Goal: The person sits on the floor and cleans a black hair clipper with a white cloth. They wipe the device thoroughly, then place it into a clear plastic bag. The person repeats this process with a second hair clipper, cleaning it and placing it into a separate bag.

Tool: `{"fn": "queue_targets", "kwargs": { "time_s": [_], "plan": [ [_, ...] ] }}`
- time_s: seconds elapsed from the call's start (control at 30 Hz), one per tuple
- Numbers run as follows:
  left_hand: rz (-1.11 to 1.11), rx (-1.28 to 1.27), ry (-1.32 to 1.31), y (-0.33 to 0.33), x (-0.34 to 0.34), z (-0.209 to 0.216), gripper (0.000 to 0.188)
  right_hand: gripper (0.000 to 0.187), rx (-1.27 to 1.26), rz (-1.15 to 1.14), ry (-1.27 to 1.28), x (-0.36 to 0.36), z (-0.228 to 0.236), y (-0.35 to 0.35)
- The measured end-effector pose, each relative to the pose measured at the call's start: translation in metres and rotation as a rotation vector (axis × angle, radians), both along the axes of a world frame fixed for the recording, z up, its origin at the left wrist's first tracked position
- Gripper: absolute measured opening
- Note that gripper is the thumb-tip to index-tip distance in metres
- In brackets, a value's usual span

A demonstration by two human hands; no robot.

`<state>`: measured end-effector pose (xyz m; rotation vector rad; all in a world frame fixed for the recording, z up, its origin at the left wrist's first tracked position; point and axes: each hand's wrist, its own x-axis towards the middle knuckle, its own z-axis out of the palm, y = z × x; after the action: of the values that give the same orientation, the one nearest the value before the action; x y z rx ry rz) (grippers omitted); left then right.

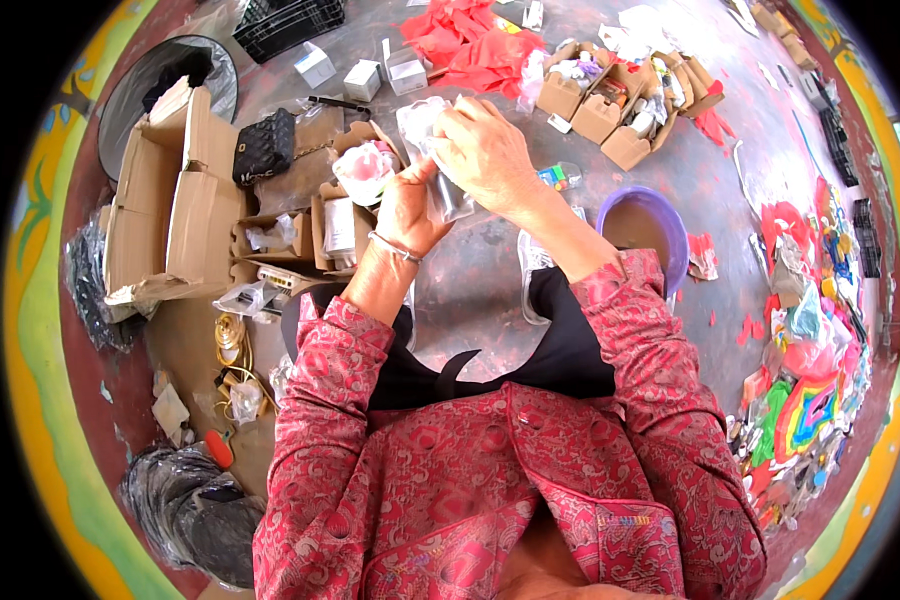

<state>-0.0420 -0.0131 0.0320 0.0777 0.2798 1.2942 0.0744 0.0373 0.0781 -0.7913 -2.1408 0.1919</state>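
I saw the left hand [410,210] and right hand [488,155] both with their grip on a clear bag [417,122], the left grasping its lower side, the right pinching it higher up, above the floor [470,310] between cartons [195,185] at the person's left and a purple basin [680,225] at their right.

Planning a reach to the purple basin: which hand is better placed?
Probably the right hand: the purple basin stands by its sleeve, and the left hand is farther off. Both hands hold the clear plastic packet, so the right would need freeing.
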Motion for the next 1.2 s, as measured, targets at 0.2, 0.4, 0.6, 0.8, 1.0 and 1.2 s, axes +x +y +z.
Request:
{"fn": "queue_targets", "kwargs": {
  "time_s": [0.2,0.4,0.6,0.8,1.0,1.2],
  "plan": [
    [0.033,0.145,0.001,-0.007,-0.012,0.013,0.034,0.010,-0.205,0.234,0.092,0.011,0.018,-0.002],
    [0.062,0.027,-0.009,-0.010,-0.008,0.020,0.031,0.010,0.181,0.289,-0.131,0.007,0.018,-0.010],
    [0.140,0.087,0.042,0.006,-0.022,0.017,0.046,0.006,0.301,0.455,-0.397,-0.005,0.009,-0.067],
    [0.161,0.210,0.169,0.010,-0.030,0.020,0.059,0.017,-0.702,0.463,0.110,0.036,0.038,-0.021],
    [0.009,0.285,0.317,-0.002,-0.007,0.047,0.050,0.028,-1.343,0.278,0.514,0.060,0.044,0.027],
    [-0.144,0.345,0.601,0.000,-0.005,0.028,0.040,0.030,-1.187,0.209,0.499,0.058,0.047,0.025]
  ]
}}
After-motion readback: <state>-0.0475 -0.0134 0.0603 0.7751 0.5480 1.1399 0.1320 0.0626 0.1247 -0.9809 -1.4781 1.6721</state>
